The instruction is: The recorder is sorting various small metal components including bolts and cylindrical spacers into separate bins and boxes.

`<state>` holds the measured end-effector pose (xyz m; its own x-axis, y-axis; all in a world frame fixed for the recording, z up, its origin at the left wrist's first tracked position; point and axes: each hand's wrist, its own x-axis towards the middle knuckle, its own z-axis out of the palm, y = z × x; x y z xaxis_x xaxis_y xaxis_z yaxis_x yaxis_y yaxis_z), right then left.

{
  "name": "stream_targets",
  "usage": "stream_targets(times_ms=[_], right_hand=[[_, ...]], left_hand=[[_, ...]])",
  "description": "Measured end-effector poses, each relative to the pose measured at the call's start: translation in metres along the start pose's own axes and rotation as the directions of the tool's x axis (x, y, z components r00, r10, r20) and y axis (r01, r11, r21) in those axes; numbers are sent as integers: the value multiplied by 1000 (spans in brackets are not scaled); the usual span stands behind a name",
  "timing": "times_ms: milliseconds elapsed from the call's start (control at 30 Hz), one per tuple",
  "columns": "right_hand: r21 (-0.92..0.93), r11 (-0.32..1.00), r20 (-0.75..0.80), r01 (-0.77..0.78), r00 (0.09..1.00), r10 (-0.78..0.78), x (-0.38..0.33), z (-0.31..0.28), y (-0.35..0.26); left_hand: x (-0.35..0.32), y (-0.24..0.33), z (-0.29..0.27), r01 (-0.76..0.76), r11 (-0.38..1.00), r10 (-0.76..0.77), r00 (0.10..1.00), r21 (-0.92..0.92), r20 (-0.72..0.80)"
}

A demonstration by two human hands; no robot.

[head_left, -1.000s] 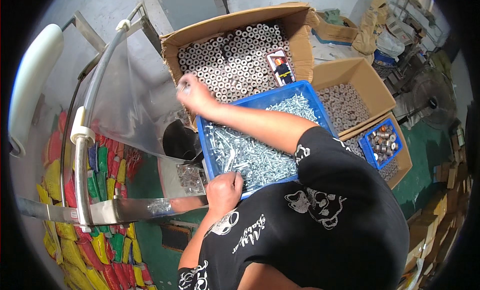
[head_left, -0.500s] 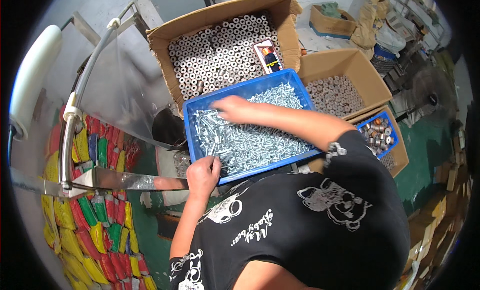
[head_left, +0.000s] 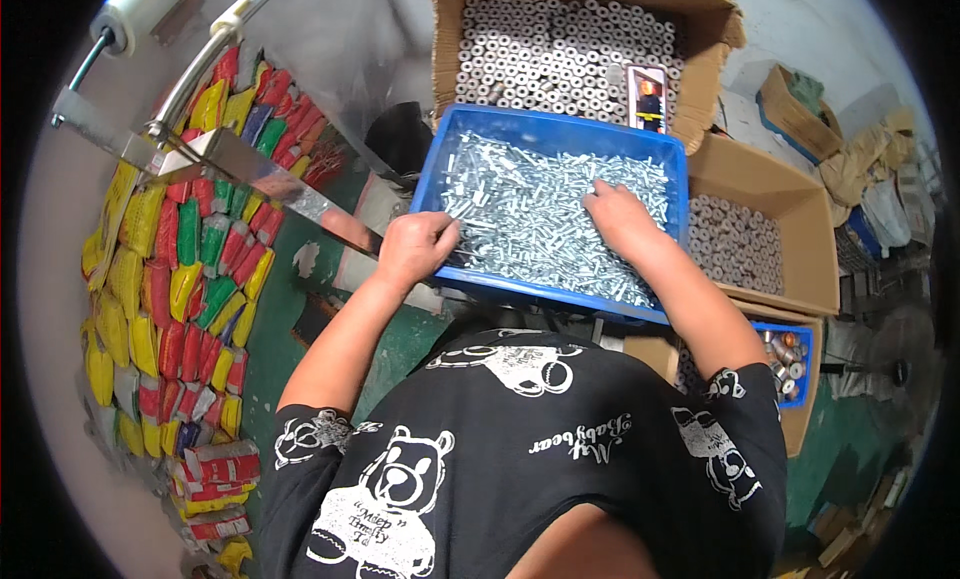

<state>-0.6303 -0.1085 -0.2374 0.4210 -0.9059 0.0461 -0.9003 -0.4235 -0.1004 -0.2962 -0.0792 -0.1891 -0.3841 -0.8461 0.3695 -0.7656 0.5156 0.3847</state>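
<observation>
Before the person's chest, a blue tray (head_left: 560,134) is holding a broad bed of silver fasteners (head_left: 545,219), which are lying jumbled at all angles. Over the tray's near left corner, the left hand (head_left: 415,247) is resting with its fingers curled in and its thumb toward the fasteners; whether it is pinching anything, I cannot tell. Toward the tray's right side, the right hand (head_left: 618,217) is lying low among the fasteners, its fingers bent and the fingertips touching them; whether these are closing on a piece is not showing.

Beyond the tray, a large carton (head_left: 712,74) is holding rows of pale rollers (head_left: 540,49), and a picture card (head_left: 648,97) is lying at their right. To the right, a second carton (head_left: 805,244) is holding darker rollers (head_left: 740,239). Nearer, a small blue bin (head_left: 806,351) is holding mixed metal pieces (head_left: 783,362). Just left of the left hand, a steel bar (head_left: 290,184) is ending, while red, yellow and green bags (head_left: 185,299) are lying heaped farther left.
</observation>
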Motion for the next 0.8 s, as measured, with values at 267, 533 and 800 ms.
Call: stream_targets(times_ms=[267, 533, 800], right_hand=[[93, 995, 119, -42, 992, 31, 3, -11, 5], [461, 887, -108, -3, 992, 59, 18, -4, 20], [893, -388, 369, -229, 866, 338, 45, -21, 33]], left_hand=[[-1, 2, -2, 22, 998, -23, 1000, 56, 9], [-2, 2, -3, 20, 999, -22, 999, 38, 30], [-2, -7, 1, -30, 1000, 30, 1000, 9, 8]])
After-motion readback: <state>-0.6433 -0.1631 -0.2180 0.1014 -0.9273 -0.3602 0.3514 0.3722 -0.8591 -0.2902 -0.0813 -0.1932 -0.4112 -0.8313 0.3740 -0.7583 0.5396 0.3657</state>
